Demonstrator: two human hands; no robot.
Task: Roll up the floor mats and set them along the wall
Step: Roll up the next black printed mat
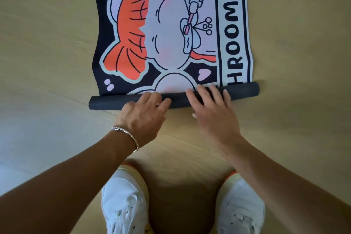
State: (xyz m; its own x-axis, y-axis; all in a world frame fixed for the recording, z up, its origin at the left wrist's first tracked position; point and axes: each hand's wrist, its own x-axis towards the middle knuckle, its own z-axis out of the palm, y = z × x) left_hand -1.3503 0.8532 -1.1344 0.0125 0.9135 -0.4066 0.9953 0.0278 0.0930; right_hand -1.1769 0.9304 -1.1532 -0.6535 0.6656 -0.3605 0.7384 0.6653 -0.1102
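- I see one floor mat [167,30], a black pile rug printed with an orange-haired cartoon figure and the letters "HROOM". It lies flat on the pale wooden floor [47,43] and runs away from me past the top of the view.
- The end of the mat nearest my feet is turned into a thin, dark grey roll [245,89] with the rubbery backing outward. The roll lies across the floor, tight and fairly even from end to end.
- My left hand [142,114] rests on the middle of the roll, its fingers [161,100] loosely extended and close together, pressing on top rather than pinching.
- My right hand [212,108] lies just beside it toward the right end, its fingers [201,91] spread and straight over the crest of the roll.
- My white sneakers [125,199] stand near the roll, and a silver bracelet [125,135] sits on the left wrist.
- I judge the rolling barely begun: only a few turns are made and most of the print is uncovered.
- What is left is rolling this mat to its far end and carrying it to the wall. I see no wall and no other mat here.
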